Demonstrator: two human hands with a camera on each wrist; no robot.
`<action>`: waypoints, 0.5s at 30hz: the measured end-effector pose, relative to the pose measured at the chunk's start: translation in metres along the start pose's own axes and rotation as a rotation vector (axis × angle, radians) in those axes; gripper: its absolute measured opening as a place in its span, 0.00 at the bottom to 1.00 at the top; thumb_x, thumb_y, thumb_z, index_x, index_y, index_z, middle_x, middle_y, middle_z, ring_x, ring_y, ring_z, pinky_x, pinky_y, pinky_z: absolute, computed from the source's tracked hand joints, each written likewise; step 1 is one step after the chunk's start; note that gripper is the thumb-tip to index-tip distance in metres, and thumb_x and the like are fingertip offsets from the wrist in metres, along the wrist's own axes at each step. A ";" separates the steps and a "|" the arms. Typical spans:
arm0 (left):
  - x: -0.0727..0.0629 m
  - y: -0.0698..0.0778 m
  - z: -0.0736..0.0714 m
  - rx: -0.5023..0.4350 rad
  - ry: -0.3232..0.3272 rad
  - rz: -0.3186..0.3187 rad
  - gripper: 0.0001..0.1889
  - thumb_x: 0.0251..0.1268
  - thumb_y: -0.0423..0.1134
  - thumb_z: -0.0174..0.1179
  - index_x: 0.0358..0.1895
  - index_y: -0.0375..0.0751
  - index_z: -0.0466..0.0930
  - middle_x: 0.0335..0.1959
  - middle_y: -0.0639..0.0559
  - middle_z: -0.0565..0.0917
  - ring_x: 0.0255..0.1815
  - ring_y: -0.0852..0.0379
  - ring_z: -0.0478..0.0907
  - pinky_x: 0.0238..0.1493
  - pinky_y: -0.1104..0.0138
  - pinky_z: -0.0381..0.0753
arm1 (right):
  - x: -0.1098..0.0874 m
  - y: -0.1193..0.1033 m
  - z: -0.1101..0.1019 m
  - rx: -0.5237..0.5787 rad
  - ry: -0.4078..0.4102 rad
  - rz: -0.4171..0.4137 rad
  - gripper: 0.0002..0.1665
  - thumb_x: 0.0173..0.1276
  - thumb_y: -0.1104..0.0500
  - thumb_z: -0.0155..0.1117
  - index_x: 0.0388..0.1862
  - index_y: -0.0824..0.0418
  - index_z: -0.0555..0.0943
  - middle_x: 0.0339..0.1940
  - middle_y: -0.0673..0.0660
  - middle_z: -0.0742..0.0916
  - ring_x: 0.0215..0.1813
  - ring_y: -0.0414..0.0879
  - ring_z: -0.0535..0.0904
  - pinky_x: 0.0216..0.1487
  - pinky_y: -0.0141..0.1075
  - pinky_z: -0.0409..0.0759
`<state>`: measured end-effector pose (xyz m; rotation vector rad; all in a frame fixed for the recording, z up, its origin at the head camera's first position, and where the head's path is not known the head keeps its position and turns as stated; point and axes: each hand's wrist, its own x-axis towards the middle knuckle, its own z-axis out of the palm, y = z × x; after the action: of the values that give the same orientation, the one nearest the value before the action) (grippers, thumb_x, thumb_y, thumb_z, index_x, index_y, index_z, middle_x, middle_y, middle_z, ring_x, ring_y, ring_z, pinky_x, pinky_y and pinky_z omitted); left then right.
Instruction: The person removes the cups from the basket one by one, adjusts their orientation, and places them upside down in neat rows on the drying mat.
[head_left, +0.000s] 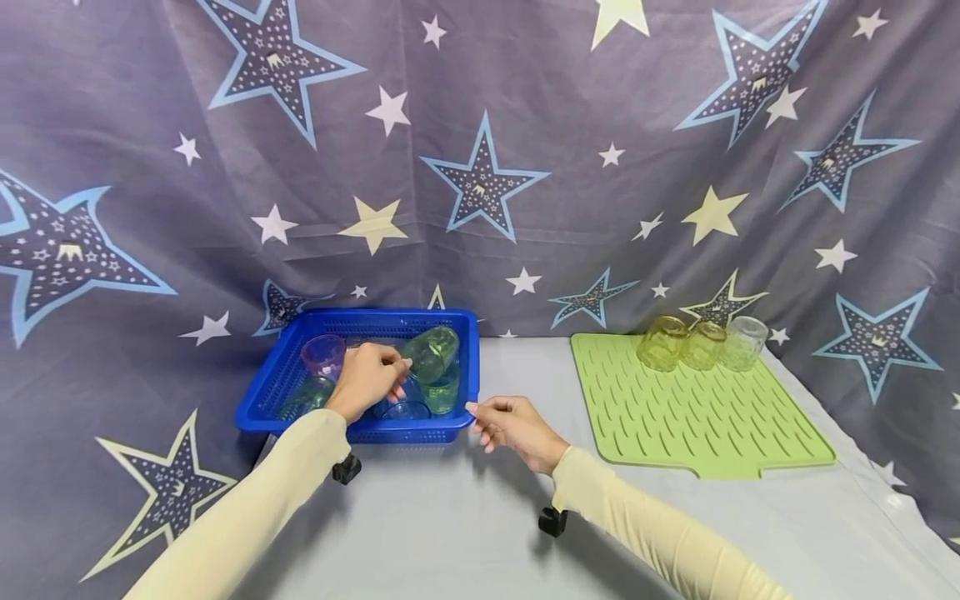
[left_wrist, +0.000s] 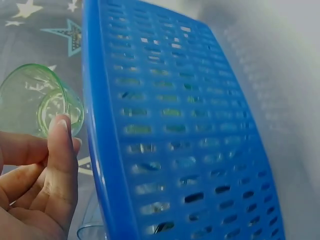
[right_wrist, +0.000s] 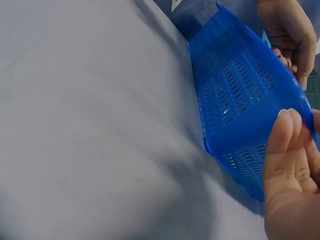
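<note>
My left hand [head_left: 369, 379] is over the blue plastic basket [head_left: 471, 350] and pinches the rim of a green glass cup [head_left: 435, 354] between thumb and fingers. The cup is tilted, its mouth toward the hand, as the left wrist view also shows. Below it in the basket stands another green glass [head_left: 444, 393]. A blue glass [head_left: 405, 410] lies under the hand, partly hidden by it. My right hand [head_left: 517, 429] grips the basket's near right corner, thumb and fingers at the rim.
A pink glass [head_left: 322, 354] and a greenish glass [head_left: 311, 394] sit in the basket's left part. At the right, a light green drying mat [head_left: 697, 417] bears two amber glasses [head_left: 663, 343] and a clear glass [head_left: 744, 343] along its back edge. A star-patterned curtain [head_left: 480, 67] hangs behind.
</note>
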<state>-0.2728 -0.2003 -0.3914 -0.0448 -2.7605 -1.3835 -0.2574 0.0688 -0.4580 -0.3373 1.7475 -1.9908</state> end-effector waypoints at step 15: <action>-0.014 0.007 0.019 -0.339 -0.167 0.061 0.14 0.74 0.46 0.65 0.38 0.37 0.89 0.33 0.36 0.87 0.28 0.40 0.85 0.34 0.50 0.87 | 0.004 -0.019 -0.007 0.125 0.087 0.007 0.37 0.75 0.37 0.62 0.59 0.71 0.79 0.45 0.64 0.87 0.30 0.41 0.79 0.35 0.31 0.81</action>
<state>-0.2587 -0.1811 -0.3979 -0.2676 -2.5858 -1.8918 -0.2675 0.0747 -0.4409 -0.2057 1.6632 -2.1267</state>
